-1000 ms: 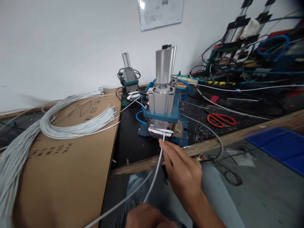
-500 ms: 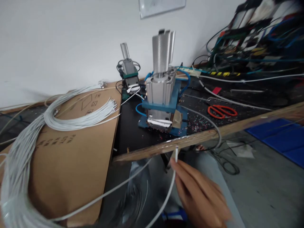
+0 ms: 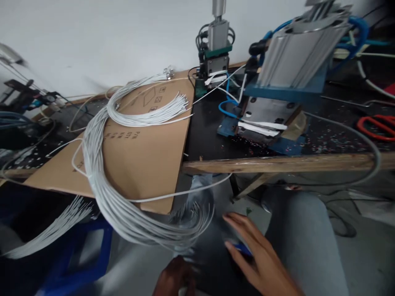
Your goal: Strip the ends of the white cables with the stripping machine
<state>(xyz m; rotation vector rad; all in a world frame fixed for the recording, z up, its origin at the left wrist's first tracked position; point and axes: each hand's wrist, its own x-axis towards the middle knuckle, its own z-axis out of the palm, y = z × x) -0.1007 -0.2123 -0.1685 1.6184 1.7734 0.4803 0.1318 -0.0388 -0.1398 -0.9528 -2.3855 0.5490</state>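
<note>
My right hand (image 3: 257, 255) is open over my lap, thumb and fingers apart, with nothing between them. At the bottom middle is my left hand (image 3: 175, 277), blurred and cut off by the frame's edge; what its fingers hold cannot be made out. A large bundle of white cables (image 3: 100, 172) lies on a cardboard sheet (image 3: 145, 160) and hangs over the table edge in a curve, its lower ends just above my left hand. One loose white cable (image 3: 185, 192) arcs out to the right from the bundle.
A pneumatic machine with a blue base (image 3: 284, 94) stands on the black table, a smaller one (image 3: 217, 45) behind it. Red scissors (image 3: 378, 126) lie at the right. The wooden table edge (image 3: 277, 164) runs across. A blue stool (image 3: 106, 246) is at lower left.
The view has swung left. My right hand has let go of the white cable end and opened. My left hand has come into view.
</note>
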